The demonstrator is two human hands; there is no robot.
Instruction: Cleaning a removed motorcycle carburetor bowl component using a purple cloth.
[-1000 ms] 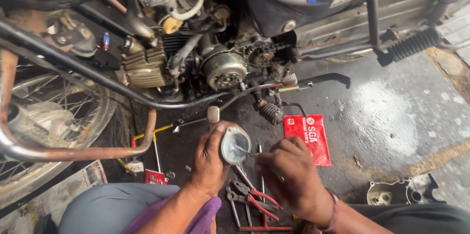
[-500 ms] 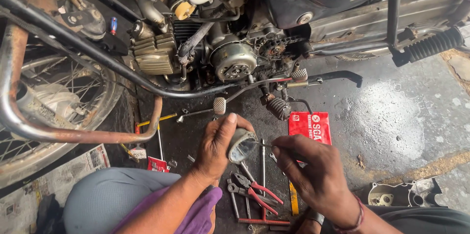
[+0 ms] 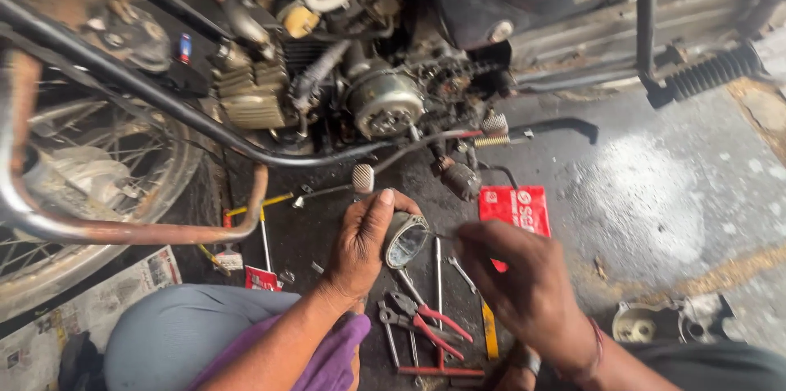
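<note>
Round metal cover (image 3: pixel 404 241), left hand (image 3: pixel 360 248) gripping, face tilted rightward; right hand (image 3: pixel 520 284) beside

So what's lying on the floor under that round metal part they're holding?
Below the round metal part lie red-handled pliers and slim metal tools on the dark floor. The right hand covers whatever lies beneath it.

My left hand (image 3: pixel 360 248) grips a small round grey metal part (image 3: pixel 405 239) with a shiny face, thumb up along its rim, while my right hand (image 3: pixel 524 284), blurred, sits just beside it with its fingers at the part's right edge. Beneath them on the dark oily floor (image 3: pixel 655 194) lie red-handled pliers (image 3: pixel 430 325) among slim steel tools, with a flat red packet (image 3: pixel 514 209) nearby. Above, I see the motorcycle's grimy engine (image 3: pixel 381 100) and spoked front wheel (image 3: pixel 90 186).
</note>
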